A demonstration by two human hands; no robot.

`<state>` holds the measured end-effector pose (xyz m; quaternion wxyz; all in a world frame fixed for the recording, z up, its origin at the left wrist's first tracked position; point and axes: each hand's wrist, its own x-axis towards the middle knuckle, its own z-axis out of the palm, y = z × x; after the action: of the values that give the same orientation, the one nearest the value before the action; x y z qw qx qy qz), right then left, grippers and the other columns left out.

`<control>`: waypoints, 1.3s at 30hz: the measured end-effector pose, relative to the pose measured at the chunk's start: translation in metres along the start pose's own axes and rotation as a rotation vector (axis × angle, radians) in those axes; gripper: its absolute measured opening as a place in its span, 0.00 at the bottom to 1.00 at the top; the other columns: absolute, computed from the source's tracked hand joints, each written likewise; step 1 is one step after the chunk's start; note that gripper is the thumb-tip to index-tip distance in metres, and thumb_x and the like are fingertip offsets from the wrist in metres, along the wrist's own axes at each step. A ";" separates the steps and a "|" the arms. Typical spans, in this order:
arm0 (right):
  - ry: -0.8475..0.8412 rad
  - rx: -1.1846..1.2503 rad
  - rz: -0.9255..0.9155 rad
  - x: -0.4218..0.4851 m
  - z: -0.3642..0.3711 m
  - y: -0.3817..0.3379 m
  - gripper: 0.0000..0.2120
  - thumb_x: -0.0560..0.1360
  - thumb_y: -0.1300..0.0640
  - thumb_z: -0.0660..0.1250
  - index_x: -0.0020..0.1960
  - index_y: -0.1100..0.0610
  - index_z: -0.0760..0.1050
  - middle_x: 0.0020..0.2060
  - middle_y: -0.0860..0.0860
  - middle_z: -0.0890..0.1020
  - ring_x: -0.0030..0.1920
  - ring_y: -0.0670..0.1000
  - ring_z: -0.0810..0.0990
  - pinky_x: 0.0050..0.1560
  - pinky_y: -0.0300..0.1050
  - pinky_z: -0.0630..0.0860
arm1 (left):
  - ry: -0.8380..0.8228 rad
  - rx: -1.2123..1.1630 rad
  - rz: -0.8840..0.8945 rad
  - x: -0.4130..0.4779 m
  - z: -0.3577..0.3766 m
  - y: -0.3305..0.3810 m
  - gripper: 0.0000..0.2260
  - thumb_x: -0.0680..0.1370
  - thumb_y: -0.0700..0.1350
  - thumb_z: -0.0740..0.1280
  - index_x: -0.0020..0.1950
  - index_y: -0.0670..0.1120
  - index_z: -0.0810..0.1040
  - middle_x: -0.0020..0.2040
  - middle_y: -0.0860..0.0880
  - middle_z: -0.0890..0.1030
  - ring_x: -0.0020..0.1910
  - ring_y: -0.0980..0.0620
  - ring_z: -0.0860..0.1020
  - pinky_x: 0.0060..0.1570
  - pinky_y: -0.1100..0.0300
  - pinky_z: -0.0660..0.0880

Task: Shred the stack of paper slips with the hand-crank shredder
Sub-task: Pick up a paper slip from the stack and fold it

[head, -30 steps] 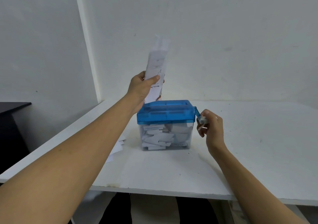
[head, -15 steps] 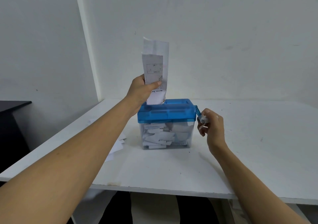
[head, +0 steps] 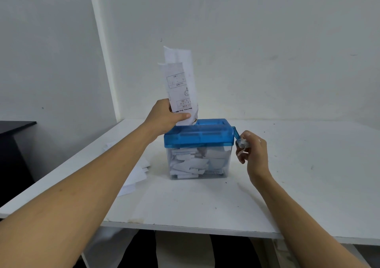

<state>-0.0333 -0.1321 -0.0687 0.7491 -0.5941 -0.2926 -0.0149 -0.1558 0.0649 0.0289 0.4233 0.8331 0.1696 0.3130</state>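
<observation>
A hand-crank shredder [head: 199, 136] is seen standing on the white tabletop [head: 308, 175], made up of a translucent blue lid set on a clear bin [head: 226, 164]. The bin is filled to well over half with white paper cuttings [head: 189, 163].

A few printed paper slips [head: 181, 86] are held upright above the rear left of the lid by the left hand [head: 166, 116]. Its grip is clamped on the lower part of the slips, with the thumb laid across the printed face and the fingers hidden behind. The lower edge of the slips is brought down to the top of the lid; whether it has entered the slot cannot be told. The upper ends are staggered, one slip rising above the other.

The crank [head: 238, 137] projects from the right end of the lid and slants down towards the right. Its pale knob is pinched by the right hand [head: 255, 154], whose grip is closed round it with curled fingers.

A loose stack of white sheets [head: 136, 175] is left lying on the tabletop to the left of the shredder, partly covered by the left forearm. A dark piece of furniture [head: 12, 148] is visible at the far left, beside the tabletop. A plain white wall [head: 267, 41] is seen behind.
</observation>
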 end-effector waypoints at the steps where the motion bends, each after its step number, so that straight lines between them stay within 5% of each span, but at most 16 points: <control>1: 0.002 -0.003 0.002 0.000 0.000 0.000 0.14 0.72 0.50 0.57 0.36 0.60 0.69 0.33 0.57 0.71 0.31 0.48 0.69 0.26 0.37 0.67 | 0.006 0.012 0.004 0.000 0.000 0.001 0.22 0.77 0.41 0.73 0.70 0.48 0.75 0.67 0.49 0.78 0.63 0.49 0.75 0.60 0.56 0.75; 11: 0.004 -0.028 0.005 -0.001 -0.001 -0.002 0.14 0.72 0.49 0.57 0.37 0.60 0.70 0.34 0.56 0.72 0.32 0.49 0.70 0.26 0.36 0.68 | -0.047 0.145 0.079 -0.001 0.001 0.007 0.21 0.78 0.41 0.73 0.70 0.47 0.76 0.64 0.52 0.80 0.59 0.52 0.77 0.57 0.61 0.72; 16: 0.029 -0.039 -0.083 -0.007 -0.013 -0.014 0.10 0.76 0.54 0.66 0.40 0.59 0.69 0.31 0.49 0.75 0.29 0.51 0.70 0.26 0.43 0.68 | -0.005 0.118 0.082 -0.007 0.010 -0.001 0.20 0.79 0.41 0.71 0.70 0.48 0.75 0.62 0.52 0.79 0.57 0.54 0.75 0.50 0.68 0.71; 19: 0.014 -0.383 -0.263 -0.014 -0.030 -0.022 0.08 0.81 0.53 0.66 0.44 0.52 0.71 0.37 0.47 0.78 0.33 0.51 0.74 0.32 0.49 0.74 | 0.038 0.112 0.064 -0.009 0.014 -0.005 0.19 0.79 0.40 0.70 0.70 0.48 0.74 0.62 0.51 0.79 0.57 0.52 0.75 0.45 0.69 0.71; 22: -0.134 -0.829 -0.462 -0.026 -0.050 -0.030 0.06 0.80 0.50 0.62 0.55 0.47 0.68 0.47 0.38 0.76 0.42 0.47 0.76 0.36 0.42 0.74 | 0.044 0.132 0.061 -0.008 0.018 -0.005 0.19 0.79 0.38 0.68 0.70 0.48 0.73 0.63 0.50 0.79 0.58 0.51 0.75 0.44 0.69 0.70; 25: -0.256 -1.075 -0.579 -0.030 -0.052 -0.025 0.16 0.78 0.54 0.64 0.64 0.51 0.65 0.56 0.45 0.71 0.48 0.49 0.75 0.36 0.43 0.77 | 0.050 0.148 0.045 -0.009 0.019 -0.005 0.21 0.79 0.38 0.67 0.71 0.47 0.73 0.66 0.49 0.78 0.61 0.49 0.75 0.52 0.62 0.71; 27: -0.275 -1.101 -0.623 -0.026 -0.046 -0.027 0.14 0.80 0.50 0.61 0.63 0.52 0.65 0.55 0.47 0.70 0.49 0.49 0.75 0.35 0.44 0.78 | 0.044 0.146 0.042 -0.009 0.020 -0.005 0.21 0.79 0.38 0.67 0.71 0.47 0.73 0.66 0.48 0.78 0.59 0.51 0.73 0.53 0.60 0.71; 33: -0.326 -1.075 -0.570 -0.005 -0.041 -0.058 0.09 0.82 0.45 0.56 0.52 0.51 0.65 0.53 0.48 0.81 0.48 0.52 0.80 0.41 0.45 0.78 | 0.017 0.137 0.047 -0.009 0.021 -0.006 0.21 0.78 0.39 0.69 0.71 0.48 0.73 0.64 0.50 0.78 0.59 0.51 0.74 0.54 0.59 0.73; 39: -0.391 -0.980 -0.374 0.030 -0.028 -0.084 0.13 0.83 0.44 0.55 0.50 0.54 0.66 0.40 0.43 0.78 0.37 0.50 0.76 0.36 0.44 0.73 | -0.001 0.127 0.051 -0.009 0.022 -0.008 0.20 0.78 0.39 0.67 0.70 0.50 0.74 0.60 0.53 0.77 0.58 0.51 0.74 0.58 0.55 0.76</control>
<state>-0.0277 -0.1719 0.0160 0.3015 -0.8026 -0.4854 -0.1712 -0.1483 0.0510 0.0095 0.3618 0.8624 0.1676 0.3119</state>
